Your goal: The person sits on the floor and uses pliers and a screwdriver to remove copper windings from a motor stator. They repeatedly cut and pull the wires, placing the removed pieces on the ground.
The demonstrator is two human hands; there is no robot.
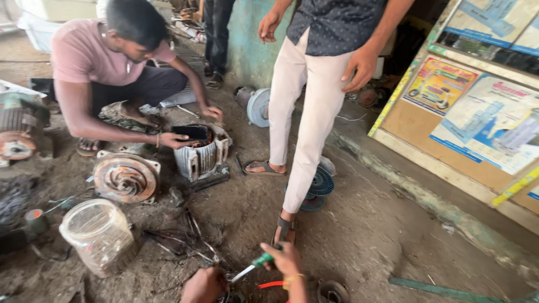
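Observation:
At the bottom edge my right hand (283,259) grips a screwdriver with a green handle (260,261); its metal shaft points down left toward a dark part on the ground. My left hand (203,285) is closed on that dark part, most of which is cut off by the frame edge. A red wire (269,284) lies between my hands.
A crouching person (106,62) holds a phone over a finned motor housing (201,157). Another person in white trousers (306,112) stands to the right. A rusty pump casing (124,178), a clear plastic jar (100,235), a blue fan (320,185) and loose wires lie on the dirt floor.

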